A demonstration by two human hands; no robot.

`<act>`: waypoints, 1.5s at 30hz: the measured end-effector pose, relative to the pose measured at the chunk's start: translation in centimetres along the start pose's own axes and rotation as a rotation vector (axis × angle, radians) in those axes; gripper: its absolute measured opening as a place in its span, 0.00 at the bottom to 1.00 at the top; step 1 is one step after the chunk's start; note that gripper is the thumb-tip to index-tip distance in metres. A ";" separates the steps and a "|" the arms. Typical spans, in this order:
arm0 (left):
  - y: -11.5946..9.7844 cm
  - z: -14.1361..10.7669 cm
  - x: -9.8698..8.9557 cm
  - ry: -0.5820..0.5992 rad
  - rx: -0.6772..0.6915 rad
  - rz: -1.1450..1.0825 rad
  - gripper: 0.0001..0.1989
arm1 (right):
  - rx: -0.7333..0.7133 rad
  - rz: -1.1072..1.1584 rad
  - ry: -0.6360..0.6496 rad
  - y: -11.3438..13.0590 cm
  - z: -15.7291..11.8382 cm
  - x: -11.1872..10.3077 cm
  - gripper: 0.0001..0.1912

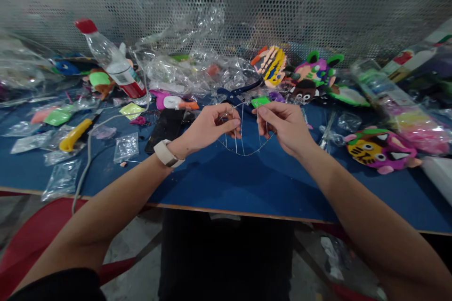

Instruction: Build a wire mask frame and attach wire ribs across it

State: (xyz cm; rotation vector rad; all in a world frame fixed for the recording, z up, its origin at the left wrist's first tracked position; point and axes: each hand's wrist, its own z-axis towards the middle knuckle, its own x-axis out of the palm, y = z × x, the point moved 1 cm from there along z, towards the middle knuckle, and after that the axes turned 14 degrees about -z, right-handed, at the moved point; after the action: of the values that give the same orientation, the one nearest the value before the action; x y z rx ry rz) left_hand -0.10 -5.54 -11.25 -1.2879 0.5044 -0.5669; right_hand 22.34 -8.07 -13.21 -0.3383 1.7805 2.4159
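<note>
Between my hands hangs a thin wire frame [243,154], a curved loop crossed by several straight wires, held above the table. My left hand [223,124], with a white band on its wrist, pinches the frame's left side. On the right side, my right hand [278,122] grips it between thumb and fingers. Just behind the frame lie dark blue pliers [235,96], partly hidden by it. A small green packet [260,101] rests beside them, near my right fingertips.
A blue table [226,188] carries a clear bottle with a red cap [113,61], a yellow-handled cutter [76,135], a black phone-like slab [164,129] and a grey cable [89,150]. Colourful clay masks [381,149] lie right. Plastic bags [197,73] line the perforated metal panel [300,0].
</note>
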 end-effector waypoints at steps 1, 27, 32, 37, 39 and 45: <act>-0.1 0.0 0.1 0.007 -0.007 0.002 0.17 | -0.006 -0.002 0.000 0.0 0.0 0.0 0.16; -0.3 -0.1 0.1 0.040 -0.240 -0.143 0.12 | 0.012 -0.119 0.015 -0.3 -0.7 0.5 0.17; 0.1 0.0 0.0 -0.060 -0.228 -0.193 0.12 | -0.124 -0.388 -0.151 -0.4 -0.9 0.2 0.24; 0.6 0.1 0.0 -0.255 -0.156 -0.306 0.14 | -0.481 -0.831 -0.331 1.0 -1.4 0.0 0.12; 0.7 0.1 0.0 -0.296 -0.132 -0.321 0.14 | -0.566 -0.930 -0.280 1.3 -1.5 0.2 0.06; 1.0 0.0 0.2 -0.298 -0.161 -0.355 0.13 | -0.602 -1.040 -0.231 1.3 -1.5 0.7 0.05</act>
State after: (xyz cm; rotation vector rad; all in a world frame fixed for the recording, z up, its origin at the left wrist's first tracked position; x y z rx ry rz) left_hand 0.16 -5.47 -12.19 -1.5994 0.0729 -0.6219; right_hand 21.54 -9.88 -12.57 -0.7569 0.4776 1.9648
